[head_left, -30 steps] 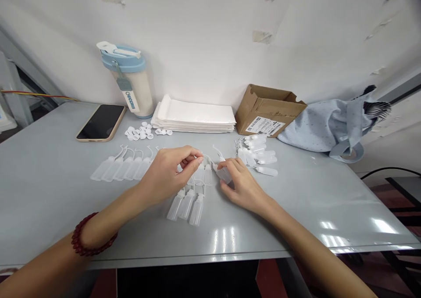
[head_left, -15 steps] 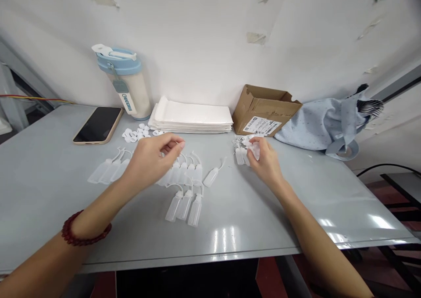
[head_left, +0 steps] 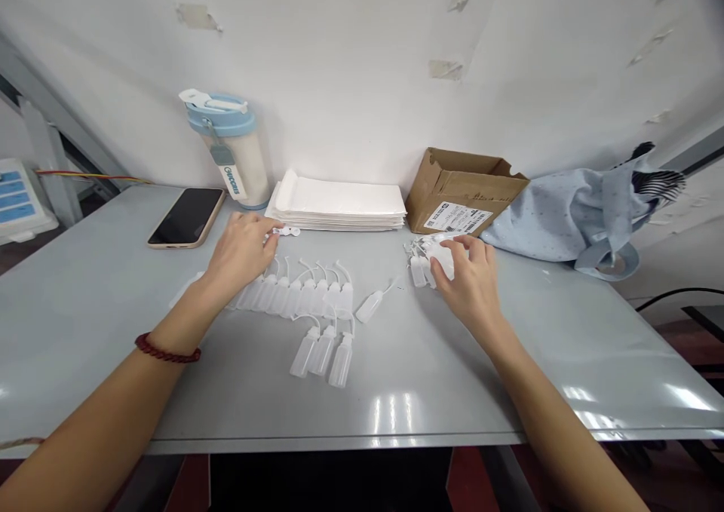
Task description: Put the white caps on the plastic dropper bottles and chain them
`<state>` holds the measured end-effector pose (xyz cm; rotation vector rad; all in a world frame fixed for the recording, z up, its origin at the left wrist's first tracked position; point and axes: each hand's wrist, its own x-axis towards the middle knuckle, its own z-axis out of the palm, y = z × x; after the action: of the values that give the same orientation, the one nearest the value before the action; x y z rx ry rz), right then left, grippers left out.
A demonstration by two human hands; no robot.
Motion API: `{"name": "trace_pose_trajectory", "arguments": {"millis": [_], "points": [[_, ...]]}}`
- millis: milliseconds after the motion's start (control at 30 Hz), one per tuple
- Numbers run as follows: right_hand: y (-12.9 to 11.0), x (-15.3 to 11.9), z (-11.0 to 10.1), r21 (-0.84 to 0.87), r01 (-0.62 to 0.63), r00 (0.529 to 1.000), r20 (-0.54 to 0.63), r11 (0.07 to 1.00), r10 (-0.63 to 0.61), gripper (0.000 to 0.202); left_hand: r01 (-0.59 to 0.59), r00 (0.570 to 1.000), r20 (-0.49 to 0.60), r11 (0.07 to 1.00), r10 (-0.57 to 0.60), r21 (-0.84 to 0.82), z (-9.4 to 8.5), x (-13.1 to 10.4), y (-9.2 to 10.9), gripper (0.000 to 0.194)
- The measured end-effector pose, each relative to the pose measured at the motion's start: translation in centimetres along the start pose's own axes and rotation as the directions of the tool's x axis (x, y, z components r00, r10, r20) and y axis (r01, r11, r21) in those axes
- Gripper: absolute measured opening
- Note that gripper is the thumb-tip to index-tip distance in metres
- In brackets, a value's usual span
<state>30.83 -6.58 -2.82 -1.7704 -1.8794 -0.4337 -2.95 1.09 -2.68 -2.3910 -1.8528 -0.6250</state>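
Observation:
My left hand [head_left: 240, 249] is over the pile of small white caps [head_left: 289, 231], most of which it covers. Its thumb and forefinger are close together; whatever lies between them is too small to make out. My right hand [head_left: 468, 282] touches a cluster of small clear bottles [head_left: 419, 271] in front of the cardboard box, its thumb and fingers apart. Between the hands stretches a row of translucent bottles with thin curved tubes [head_left: 291, 297]. Several more bottles [head_left: 341, 360] lie nearer the front, and a single tilted bottle [head_left: 369, 307] lies right of the row.
Along the wall are a phone [head_left: 188, 218], a blue-lidded tumbler [head_left: 243, 157], a stack of white envelopes [head_left: 345, 199], an open cardboard box [head_left: 461, 195] and a light blue cloth bag [head_left: 554, 214]. The grey table's front edge [head_left: 362, 442] runs below.
My left hand has moved back and left, from above the bottle row to the white caps, uncovering more of the row. My right hand stays at the bottle cluster. The view has shifted slightly.

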Motion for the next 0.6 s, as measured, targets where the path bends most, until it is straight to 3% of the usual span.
{"name": "trace_pose_trajectory", "arguments": {"millis": [67,200,400,600], "points": [[-1.1,-0.3,-0.3,0.136,0.068,0.997,0.012,0.988,-0.070,0.020,-0.050,0.999,0.019,0.999,0.049,0.012,0.5,0.3,0.0,0.036],[-4.0,-1.5,-0.8,0.363,0.174,0.957,0.159,0.916,-0.244,0.019,-0.100,0.994,0.059,0.992,0.096,0.073,1.6,1.1,0.1,0.038],[-6.5,-2.7,-0.9,0.443,0.182,0.879,0.326,0.878,-0.347,0.050,-0.162,0.982,0.116,0.978,0.147,0.133,2.7,2.0,-0.1,0.034],[-6.7,-2.6,-0.4,0.478,0.134,0.852,0.392,0.868,-0.347,0.049,-0.191,0.975,0.155,0.962,0.162,0.197,2.6,2.2,-0.2,0.031]]}}
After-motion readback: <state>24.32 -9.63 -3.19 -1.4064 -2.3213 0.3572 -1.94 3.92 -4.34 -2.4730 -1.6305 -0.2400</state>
